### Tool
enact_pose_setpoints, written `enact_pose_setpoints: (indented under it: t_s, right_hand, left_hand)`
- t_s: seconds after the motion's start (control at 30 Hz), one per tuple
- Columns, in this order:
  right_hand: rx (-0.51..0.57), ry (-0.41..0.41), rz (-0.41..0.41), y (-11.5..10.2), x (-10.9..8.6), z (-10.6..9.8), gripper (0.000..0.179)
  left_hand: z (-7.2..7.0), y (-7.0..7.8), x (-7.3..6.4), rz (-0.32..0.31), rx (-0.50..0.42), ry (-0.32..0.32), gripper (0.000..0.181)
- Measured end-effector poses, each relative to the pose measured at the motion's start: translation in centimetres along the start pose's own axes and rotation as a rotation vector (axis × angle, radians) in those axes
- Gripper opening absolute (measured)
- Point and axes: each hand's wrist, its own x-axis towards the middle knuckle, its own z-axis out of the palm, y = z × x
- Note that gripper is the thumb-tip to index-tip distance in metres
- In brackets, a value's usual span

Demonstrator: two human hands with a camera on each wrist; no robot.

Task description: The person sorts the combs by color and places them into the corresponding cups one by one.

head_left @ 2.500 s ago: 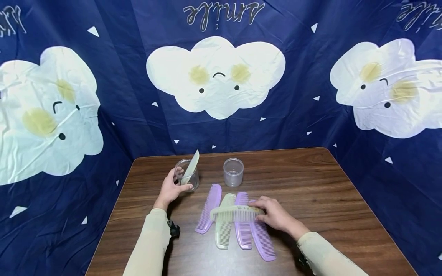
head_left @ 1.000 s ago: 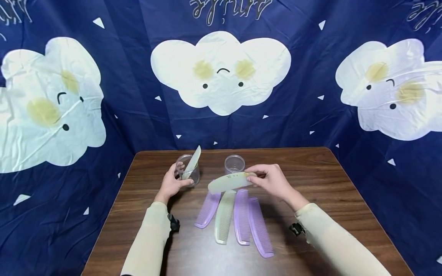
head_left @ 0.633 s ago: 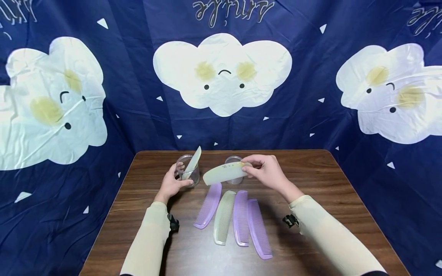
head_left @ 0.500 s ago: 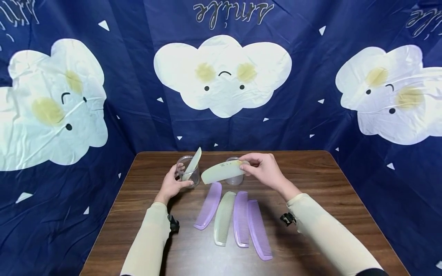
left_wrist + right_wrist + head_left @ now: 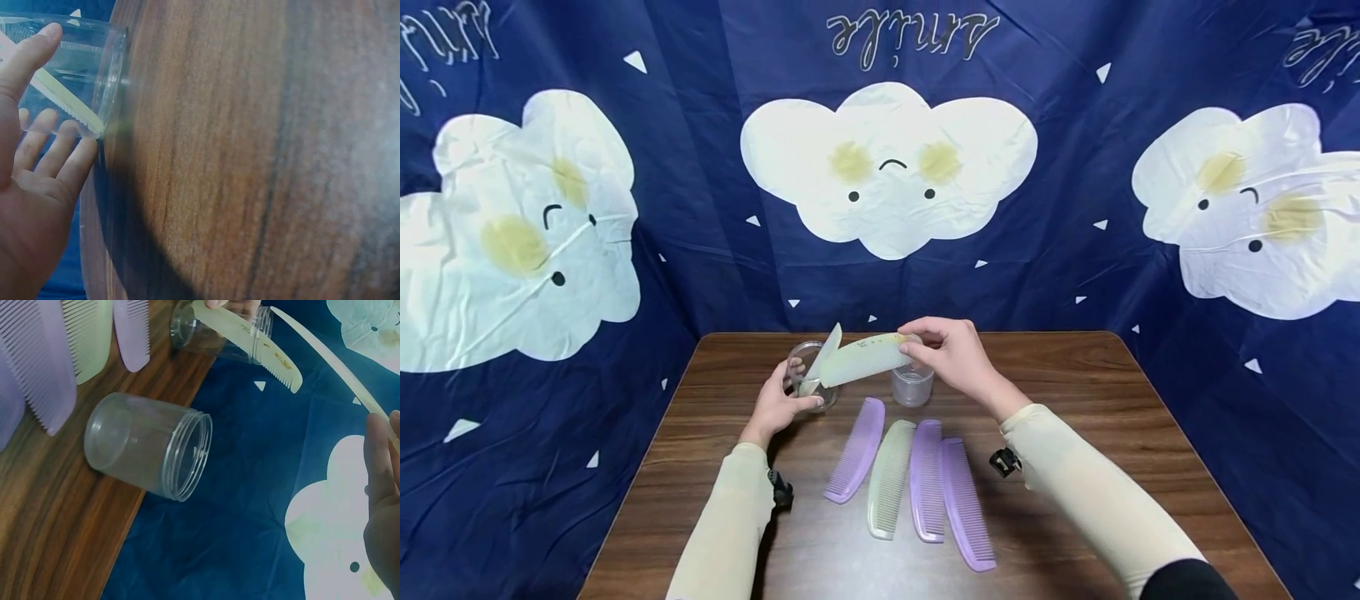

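Observation:
My left hand (image 5: 775, 406) holds a clear plastic jar (image 5: 115, 69) at the table's back left, thumb on one side and fingers on the other. Inside leans a pale green comb (image 5: 832, 340), its upper end above the rim. Between thumb and fingers, my right hand (image 5: 957, 360) pinches one end of another pale green comb (image 5: 867, 358). That comb is raised off the table, and its free end is close to the jar's mouth; in the right wrist view a small gap shows between this comb (image 5: 331, 357) and the rim.
A second clear jar (image 5: 912, 390) stands upright right of the first, partly behind the raised comb. In front lie a purple comb (image 5: 857, 450), a pale green comb (image 5: 891, 479) and two more purple combs. A blue curtain (image 5: 700, 283) hangs behind the wooden table (image 5: 1090, 450).
My right hand has picked up the pale green comb lying across the others and carried it up and leftward to the left jar. My left hand has kept its hold on the jar.

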Motion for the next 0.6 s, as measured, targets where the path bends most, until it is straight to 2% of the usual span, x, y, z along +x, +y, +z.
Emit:
enact_pose_setpoints:
  t_s: [0.07,0.23,0.3,0.6]
  right_hand:
    - [-0.003,0.010,0.001,-0.2,0.5,0.3,0.020]
    - [-0.025,0.034,0.003,-0.2,1.4,1.1,0.020]
    - [-0.028,0.041,0.006,-0.1,1.7,1.5,0.019]
    - [-0.110,0.046,-0.018,0.3,3.1,3.6,0.019]
  left_hand:
    - [0.0,0.7,-0.2,-0.012,-0.024,-0.012,0.090]
    - [-0.1,0.8,-0.2,-0.014,-0.051,-0.018,0.091]
    - [0.0,0.2,0.0,-0.001,-0.039,-0.004,0.090]
    - [-0.1,0.0,-0.1,-0.010,-0.015,0.001,0.089]
